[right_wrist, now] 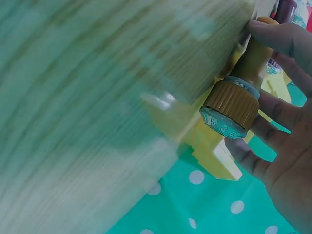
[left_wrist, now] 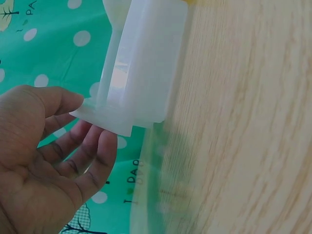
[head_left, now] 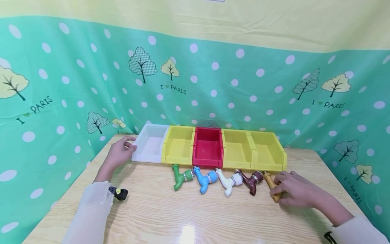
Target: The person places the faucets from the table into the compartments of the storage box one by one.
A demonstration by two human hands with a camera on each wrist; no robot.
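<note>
At the left end of a row of bins, my left hand (head_left: 118, 153) pinches the rim of the translucent white bin (left_wrist: 151, 63), thumb on one side and fingertips on the other. My right hand (head_left: 297, 190) holds a tan-orange tap (right_wrist: 233, 103) at the right end of a line of taps. Its ribbed knob faces the right wrist camera, and the fingers partly cover the tap in the head view. To its left lie a dark maroon tap (head_left: 252, 182), a white tap (head_left: 228, 183), a blue tap (head_left: 203, 179) and a green tap (head_left: 181, 177).
Beside the white bin stand a yellow bin (head_left: 178, 159), a red bin (head_left: 208, 160) and two more yellow bins, all joined side by side. They rest on a wooden table (head_left: 170, 217). A green polka-dot curtain (head_left: 213, 81) hangs behind and along both sides.
</note>
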